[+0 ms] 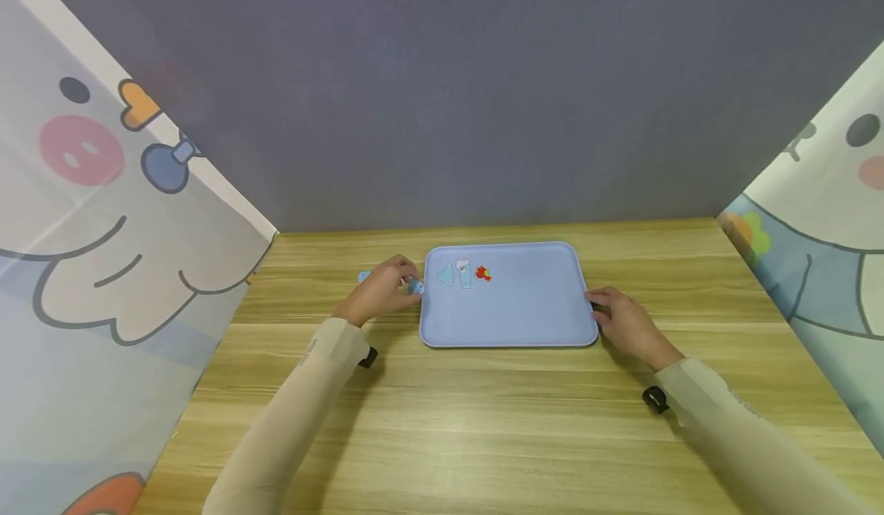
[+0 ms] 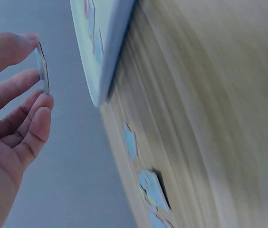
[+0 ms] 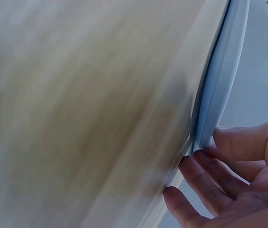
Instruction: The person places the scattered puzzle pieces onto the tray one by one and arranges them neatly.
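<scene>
A shallow light-blue tray lies on the wooden table. My left hand is at the tray's left edge, pinching a thin, flat light-blue puzzle piece between thumb and fingers. Inside the tray, near its upper left, are a pale blue triangular piece, a narrow pale piece and a red piece. At the tray's right edge, my right hand grips the rim, thumb on its upper side and fingers lower down.
Several more light-blue pieces lie on the table left of the tray, partly behind the left hand in the head view. A grey panel stands behind the table, with cartoon-printed sheets at both sides.
</scene>
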Action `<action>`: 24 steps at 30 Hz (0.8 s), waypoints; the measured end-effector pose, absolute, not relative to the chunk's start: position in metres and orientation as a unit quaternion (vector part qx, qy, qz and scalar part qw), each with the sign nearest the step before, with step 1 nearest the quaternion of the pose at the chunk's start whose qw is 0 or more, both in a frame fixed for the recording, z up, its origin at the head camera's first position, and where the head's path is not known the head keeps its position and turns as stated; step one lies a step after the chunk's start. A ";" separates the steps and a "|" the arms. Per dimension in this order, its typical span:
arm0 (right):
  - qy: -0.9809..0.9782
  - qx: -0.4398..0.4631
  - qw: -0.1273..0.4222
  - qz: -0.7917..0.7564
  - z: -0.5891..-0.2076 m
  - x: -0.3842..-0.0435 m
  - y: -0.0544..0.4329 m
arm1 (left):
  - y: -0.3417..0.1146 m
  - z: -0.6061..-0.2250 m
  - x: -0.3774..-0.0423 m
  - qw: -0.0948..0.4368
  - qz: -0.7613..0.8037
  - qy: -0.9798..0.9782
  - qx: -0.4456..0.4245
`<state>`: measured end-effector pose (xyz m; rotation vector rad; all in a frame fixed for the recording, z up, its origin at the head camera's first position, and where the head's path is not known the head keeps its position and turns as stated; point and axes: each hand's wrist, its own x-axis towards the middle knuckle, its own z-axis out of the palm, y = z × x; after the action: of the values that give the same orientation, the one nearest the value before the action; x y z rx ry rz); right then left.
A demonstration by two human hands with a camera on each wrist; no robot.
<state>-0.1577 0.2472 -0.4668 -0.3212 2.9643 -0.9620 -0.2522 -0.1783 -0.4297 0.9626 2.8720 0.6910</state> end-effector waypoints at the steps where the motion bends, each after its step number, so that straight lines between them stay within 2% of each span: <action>1: 0.946 -0.103 0.005 -0.307 -0.467 -0.158 0.247 | -0.176 -0.429 -0.253 0.017 0.225 0.922 0.314; 24: 0.948 -0.101 0.004 -0.302 -0.469 -0.158 0.247 | -0.121 -0.418 -0.269 0.034 0.229 0.913 0.337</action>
<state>-0.1584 0.2471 -0.4695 -0.3156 2.9712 -0.9477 -0.2693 -0.1211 -0.4176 1.0360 2.8078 0.7035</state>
